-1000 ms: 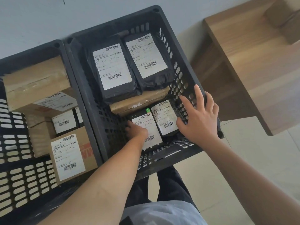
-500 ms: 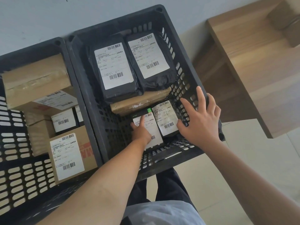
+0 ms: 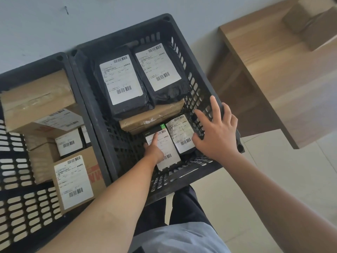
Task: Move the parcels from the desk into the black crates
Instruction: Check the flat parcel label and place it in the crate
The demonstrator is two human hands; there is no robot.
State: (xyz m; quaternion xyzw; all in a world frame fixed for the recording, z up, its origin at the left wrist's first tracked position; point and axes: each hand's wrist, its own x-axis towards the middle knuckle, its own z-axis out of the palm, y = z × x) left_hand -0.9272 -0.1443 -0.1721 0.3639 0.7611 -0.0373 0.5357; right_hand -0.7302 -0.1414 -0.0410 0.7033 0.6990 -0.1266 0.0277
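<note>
Left hand (image 3: 155, 149) partly covering small parcel's (image 3: 164, 150) label; fingertips hidden.

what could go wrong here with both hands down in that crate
1. The left hand presses one finger on the small black parcel, which leans against the crate's near wall; it may slide or tip once released.
2. The right hand is spread by the slotted side wall; fingers could snag in the slots.
3. Two black bagged parcels overlap a cardboard box; bumping them may shift the stack.
</note>
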